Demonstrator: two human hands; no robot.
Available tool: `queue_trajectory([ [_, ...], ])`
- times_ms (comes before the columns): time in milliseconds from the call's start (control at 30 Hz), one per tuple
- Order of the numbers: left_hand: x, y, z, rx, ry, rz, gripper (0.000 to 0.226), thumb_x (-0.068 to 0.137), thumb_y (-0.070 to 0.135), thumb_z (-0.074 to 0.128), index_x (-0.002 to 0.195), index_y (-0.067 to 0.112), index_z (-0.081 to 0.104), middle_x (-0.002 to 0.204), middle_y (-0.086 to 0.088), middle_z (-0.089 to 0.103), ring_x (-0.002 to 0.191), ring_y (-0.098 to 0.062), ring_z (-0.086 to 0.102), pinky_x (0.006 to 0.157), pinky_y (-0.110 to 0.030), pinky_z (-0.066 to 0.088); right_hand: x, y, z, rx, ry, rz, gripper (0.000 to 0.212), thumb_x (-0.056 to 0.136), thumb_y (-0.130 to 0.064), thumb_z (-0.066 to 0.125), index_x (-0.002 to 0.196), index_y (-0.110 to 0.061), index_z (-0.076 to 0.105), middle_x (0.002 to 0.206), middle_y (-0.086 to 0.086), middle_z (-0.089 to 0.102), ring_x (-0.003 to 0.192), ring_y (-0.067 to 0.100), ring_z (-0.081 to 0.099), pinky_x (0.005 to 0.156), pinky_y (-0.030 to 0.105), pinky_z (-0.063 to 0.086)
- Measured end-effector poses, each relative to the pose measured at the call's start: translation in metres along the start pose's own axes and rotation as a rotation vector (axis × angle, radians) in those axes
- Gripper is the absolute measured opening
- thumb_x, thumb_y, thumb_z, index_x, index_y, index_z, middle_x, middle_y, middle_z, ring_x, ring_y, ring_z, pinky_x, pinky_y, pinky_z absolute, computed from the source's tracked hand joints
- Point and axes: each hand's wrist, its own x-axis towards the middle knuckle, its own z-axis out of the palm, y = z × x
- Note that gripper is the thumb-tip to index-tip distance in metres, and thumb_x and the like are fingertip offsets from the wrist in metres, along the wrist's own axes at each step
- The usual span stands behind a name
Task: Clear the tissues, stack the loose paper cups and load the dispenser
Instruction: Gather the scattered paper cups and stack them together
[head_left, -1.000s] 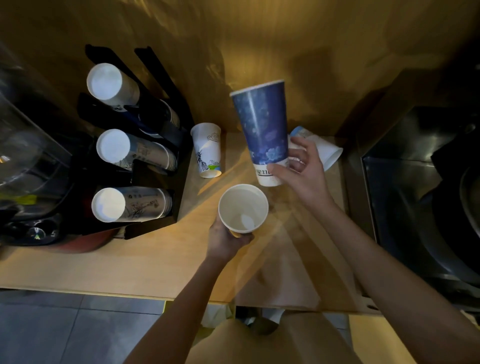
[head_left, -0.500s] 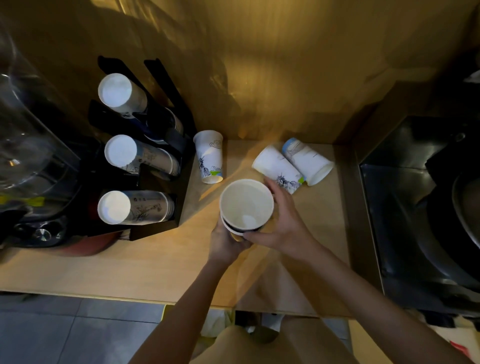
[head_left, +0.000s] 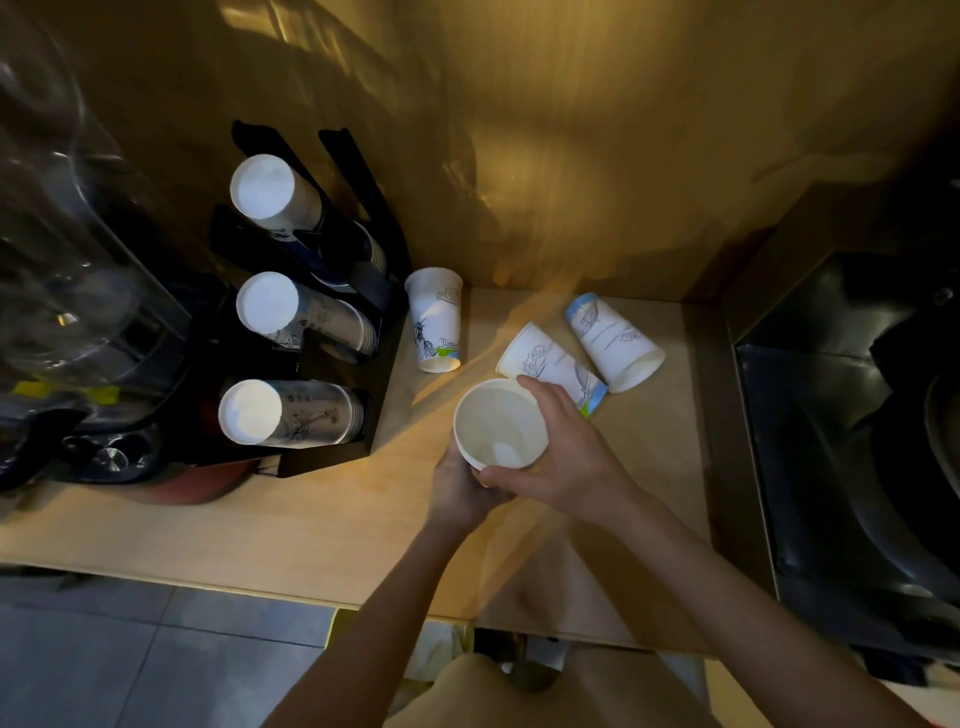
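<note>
I hold a stack of nested paper cups (head_left: 500, 422) upright over the wooden counter, mouth toward me. My left hand (head_left: 460, 488) grips it from below and my right hand (head_left: 558, 457) wraps its right side. Behind the stack, two white printed cups lie on their sides, one (head_left: 550, 362) just past my right fingers, the other (head_left: 613, 340) to its right. A third printed cup (head_left: 435, 319) stands upside down next to the black cup dispenser (head_left: 332, 364), whose three angled slots hold cup stacks. No tissues are visible.
A wooden counter (head_left: 260, 530) ends in a front edge above grey floor tiles. A wooden wall rises behind. A clear-domed machine (head_left: 67, 260) stands at far left. A dark steel sink (head_left: 852, 426) lies to the right.
One second ago my right hand held a tall blue cup above the cup in my left hand. That blue cup is now pushed down into the stack, and both hands close on it.
</note>
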Motion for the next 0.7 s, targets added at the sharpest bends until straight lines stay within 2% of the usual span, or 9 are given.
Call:
queue_trajectory([
  [67,0.001,0.003,-0.005,-0.004,0.002,0.024,0.096,0.051,0.022,0.088,0.133,0.009,0.040,0.123,-0.004,0.055,0.109,-0.015,0.050,0.070,0.009,0.032,0.006,-0.003,-0.003,0.022,-0.002,0.009,0.096,0.059,-0.045,0.081,0.137,-0.025,0.028,0.127,-0.013,0.038,0.113,-0.001,0.035,0.092,0.020,0.033],
  [167,-0.001,0.014,-0.023,-0.073,0.092,0.070,0.095,0.051,0.013,0.089,0.132,0.011,0.039,0.117,0.005,0.048,0.108,-0.008,0.044,0.071,0.012,0.030,0.017,-0.010,0.000,0.061,-0.019,-0.021,0.092,0.060,-0.039,0.082,0.135,-0.024,0.031,0.120,-0.016,0.036,0.109,-0.004,0.032,0.090,0.016,0.029],
  [300,-0.001,0.029,-0.055,-0.100,0.227,0.159,0.092,0.049,0.023,0.088,0.125,0.024,0.039,0.119,0.007,0.049,0.106,-0.006,0.050,0.081,0.003,0.038,0.038,-0.021,0.013,0.135,-0.039,-0.065,0.090,0.059,-0.037,0.083,0.134,-0.023,0.034,0.127,-0.006,0.046,0.114,0.005,0.042,0.094,0.025,0.040],
  [367,-0.001,0.033,-0.069,-0.048,0.287,0.183,0.097,0.050,0.025,0.088,0.131,0.019,0.036,0.125,0.004,0.044,0.113,-0.006,0.046,0.086,0.003,0.037,0.049,-0.024,0.020,0.143,-0.063,-0.085,0.092,0.059,-0.041,0.081,0.134,-0.024,0.031,0.129,-0.002,0.047,0.117,0.010,0.044,0.097,0.034,0.045],
  [433,-0.002,0.035,-0.078,0.038,0.350,0.188,0.099,0.054,0.019,0.088,0.135,0.009,0.032,0.129,0.001,0.040,0.118,-0.007,0.040,0.093,-0.001,0.035,0.058,-0.027,0.025,0.139,-0.074,-0.099,0.092,0.060,-0.044,0.080,0.135,-0.024,0.030,0.131,0.000,0.045,0.118,0.013,0.044,0.097,0.037,0.046],
  [533,-0.003,0.038,-0.084,0.128,0.407,0.166,0.093,0.057,0.017,0.086,0.134,0.003,0.035,0.133,-0.013,0.047,0.120,-0.014,0.040,0.100,-0.030,0.042,0.066,-0.030,0.029,0.131,-0.095,-0.107,0.092,0.063,-0.039,0.080,0.137,-0.022,0.028,0.135,0.001,0.040,0.120,0.013,0.042,0.094,0.029,0.042],
  [567,-0.003,0.040,-0.084,0.152,0.411,0.155,0.091,0.058,0.016,0.086,0.133,0.002,0.037,0.132,-0.016,0.049,0.122,-0.018,0.043,0.099,-0.034,0.042,0.068,-0.030,0.029,0.129,-0.103,-0.111,0.092,0.064,-0.038,0.079,0.138,-0.021,0.027,0.136,0.001,0.039,0.119,0.013,0.041,0.092,0.028,0.041],
  [700,-0.002,0.051,-0.090,0.240,0.360,0.101,0.092,0.059,0.015,0.085,0.135,0.000,0.034,0.133,-0.018,0.048,0.125,-0.030,0.044,0.095,-0.026,0.034,0.073,-0.029,0.028,0.080,-0.118,-0.112,0.094,0.065,-0.043,0.077,0.140,-0.019,0.025,0.141,0.001,0.037,0.124,0.017,0.041,0.095,0.033,0.041],
])
